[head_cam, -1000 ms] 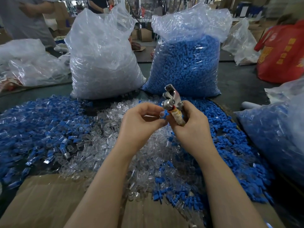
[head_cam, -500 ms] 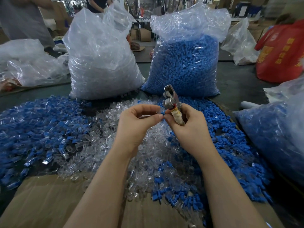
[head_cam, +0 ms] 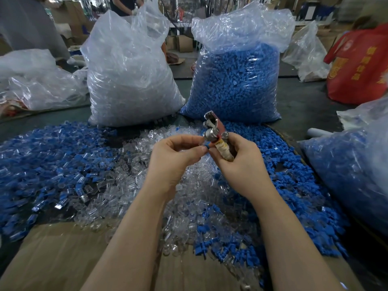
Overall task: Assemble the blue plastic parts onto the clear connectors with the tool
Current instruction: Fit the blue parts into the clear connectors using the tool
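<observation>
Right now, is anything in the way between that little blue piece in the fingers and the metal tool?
Nothing visible. The left hand pinches the blue part right beside the tool held in the right hand, with only a small open gap between them.

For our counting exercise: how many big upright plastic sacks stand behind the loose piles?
2: a sack of clear parts at the back left, and a sack of blue parts beside it to the right. Other bags lie at the edges, partly cut off.

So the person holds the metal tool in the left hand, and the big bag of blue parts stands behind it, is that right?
Not quite. The head view shows the metal tool gripped in the right hand, while the left hand pinches a small blue part. The big bag of blue parts does stand behind it.
</observation>
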Available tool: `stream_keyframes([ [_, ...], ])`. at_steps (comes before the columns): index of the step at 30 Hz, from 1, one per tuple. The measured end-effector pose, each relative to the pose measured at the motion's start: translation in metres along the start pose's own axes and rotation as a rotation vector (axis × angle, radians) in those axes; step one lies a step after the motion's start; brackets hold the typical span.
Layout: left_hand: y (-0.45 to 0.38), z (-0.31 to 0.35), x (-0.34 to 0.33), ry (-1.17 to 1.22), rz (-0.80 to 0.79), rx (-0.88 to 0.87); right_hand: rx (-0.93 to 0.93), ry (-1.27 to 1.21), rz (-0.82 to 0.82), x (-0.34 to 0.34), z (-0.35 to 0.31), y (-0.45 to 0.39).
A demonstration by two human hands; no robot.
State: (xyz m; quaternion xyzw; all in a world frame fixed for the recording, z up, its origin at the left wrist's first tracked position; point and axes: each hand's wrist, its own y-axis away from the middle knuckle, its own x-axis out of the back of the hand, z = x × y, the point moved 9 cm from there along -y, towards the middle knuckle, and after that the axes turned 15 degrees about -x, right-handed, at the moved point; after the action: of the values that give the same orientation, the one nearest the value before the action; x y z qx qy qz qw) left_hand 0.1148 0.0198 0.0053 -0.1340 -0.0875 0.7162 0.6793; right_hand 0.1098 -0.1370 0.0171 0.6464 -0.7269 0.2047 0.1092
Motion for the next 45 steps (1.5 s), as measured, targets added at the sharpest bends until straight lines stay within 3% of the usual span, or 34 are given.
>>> stream_keyframes([
  [12, 0.000, 0.006, 0.006, 0.102, 0.068, -0.010, -0.122, 0.124, -0.121, 0.000, 0.021, -0.005],
  [20, 0.000, 0.006, 0.004, -0.062, 0.026, -0.054, -0.037, -0.045, 0.001, 0.000, 0.002, -0.001],
  [45, 0.001, 0.002, 0.002, -0.212, -0.057, -0.006, 0.070, 0.261, 0.057, -0.002, -0.006, 0.003],
])
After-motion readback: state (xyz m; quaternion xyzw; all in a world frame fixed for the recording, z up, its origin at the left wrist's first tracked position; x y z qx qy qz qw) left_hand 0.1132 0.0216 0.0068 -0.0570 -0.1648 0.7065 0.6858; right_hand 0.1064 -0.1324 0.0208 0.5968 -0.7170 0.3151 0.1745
